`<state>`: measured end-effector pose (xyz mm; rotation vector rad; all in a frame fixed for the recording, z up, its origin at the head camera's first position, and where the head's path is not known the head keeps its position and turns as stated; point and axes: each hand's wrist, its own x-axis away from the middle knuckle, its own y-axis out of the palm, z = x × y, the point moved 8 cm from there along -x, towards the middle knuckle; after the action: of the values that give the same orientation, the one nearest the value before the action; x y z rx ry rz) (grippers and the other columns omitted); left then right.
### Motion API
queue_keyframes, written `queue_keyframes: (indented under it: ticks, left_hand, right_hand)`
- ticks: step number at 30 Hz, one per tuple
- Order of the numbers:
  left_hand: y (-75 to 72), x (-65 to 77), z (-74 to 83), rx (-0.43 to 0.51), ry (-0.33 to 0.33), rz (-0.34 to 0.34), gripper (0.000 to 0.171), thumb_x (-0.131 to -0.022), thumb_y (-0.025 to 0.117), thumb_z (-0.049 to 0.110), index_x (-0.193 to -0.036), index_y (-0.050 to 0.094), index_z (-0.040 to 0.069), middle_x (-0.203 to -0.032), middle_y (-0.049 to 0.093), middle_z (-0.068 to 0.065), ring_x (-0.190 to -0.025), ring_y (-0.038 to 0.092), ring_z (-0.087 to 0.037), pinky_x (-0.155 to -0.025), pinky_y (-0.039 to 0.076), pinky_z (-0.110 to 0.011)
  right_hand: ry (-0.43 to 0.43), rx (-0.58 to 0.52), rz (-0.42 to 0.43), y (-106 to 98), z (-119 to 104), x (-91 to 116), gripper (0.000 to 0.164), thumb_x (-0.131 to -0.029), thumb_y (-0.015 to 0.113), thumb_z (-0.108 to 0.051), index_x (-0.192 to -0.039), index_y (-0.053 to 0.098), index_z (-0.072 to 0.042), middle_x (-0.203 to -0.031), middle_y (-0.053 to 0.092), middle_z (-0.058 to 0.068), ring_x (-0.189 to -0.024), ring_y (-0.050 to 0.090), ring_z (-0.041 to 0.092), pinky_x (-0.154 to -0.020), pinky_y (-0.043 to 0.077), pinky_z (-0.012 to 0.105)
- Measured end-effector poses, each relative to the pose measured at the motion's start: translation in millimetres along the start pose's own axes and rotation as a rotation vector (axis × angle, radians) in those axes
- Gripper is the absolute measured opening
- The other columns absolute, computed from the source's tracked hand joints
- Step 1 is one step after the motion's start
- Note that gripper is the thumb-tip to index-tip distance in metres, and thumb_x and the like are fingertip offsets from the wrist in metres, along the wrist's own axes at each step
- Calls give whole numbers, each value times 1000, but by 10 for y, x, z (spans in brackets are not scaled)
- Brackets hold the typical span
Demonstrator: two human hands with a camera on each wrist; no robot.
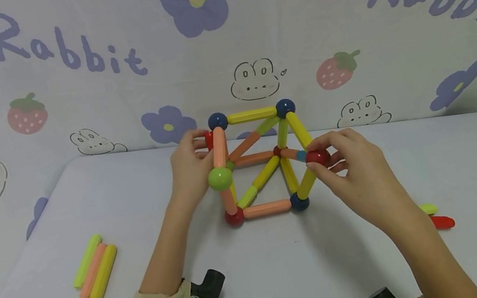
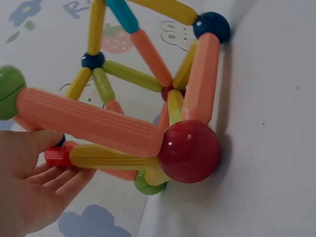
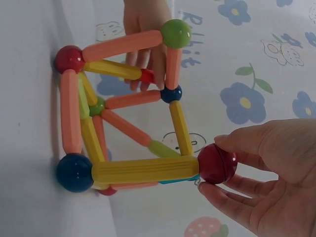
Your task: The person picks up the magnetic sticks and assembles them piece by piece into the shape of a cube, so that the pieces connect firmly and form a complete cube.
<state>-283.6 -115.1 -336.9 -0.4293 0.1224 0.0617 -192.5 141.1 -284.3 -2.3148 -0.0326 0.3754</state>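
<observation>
A frame of coloured sticks and balls stands on the table between the hands, with a dark blue ball and a red ball at its near base, joined by an orange stick. On the left side, my left hand pinches a short red stick that lines up end to end with a yellow stick. A green ball juts out in front of that hand. My right hand grips a red ball at the frame's right corner, where yellow sticks meet.
Lime, orange and yellow sticks lie side by side at the left of the table. Past the right forearm lie a red stick and a partly hidden lime one. A rabbit-print cloth hangs behind.
</observation>
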Motion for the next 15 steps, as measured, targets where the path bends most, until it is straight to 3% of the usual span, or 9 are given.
queue_keyframes:
  ticks: [5, 9, 15]
  left_hand:
    - [25, -45, 138, -167, 135, 81, 49, -98, 79, 28, -125, 52, -2, -104, 72, -20, -86, 71, -31, -75, 62, -38]
    - [43, -65, 203, -242, 291, 147, 43, -98, 79, 28, -110, 53, -4, -78, 65, -16, -64, 62, -28, -57, 49, -27]
    - [85, -63, 298, -370, 477, 242, 31, -100, 73, 18, -95, 53, -5, -62, 49, -9, -50, 49, -24, -48, 33, -27]
  right_hand:
    - [7, 1, -2, 4, -5, 2, 29, -99, 73, -5, -127, 67, -1, -124, 60, 19, -106, 67, 36, -92, 62, 54]
    - [8, 2, 0, 11, -22, 5, 29, -98, 73, -5, -126, 67, -1, -123, 60, 19, -105, 67, 36, -91, 62, 53]
    - [7, 4, 7, 2, -34, 13, 27, -98, 73, -4, -125, 67, -1, -122, 60, 18, -104, 68, 35, -90, 63, 51]
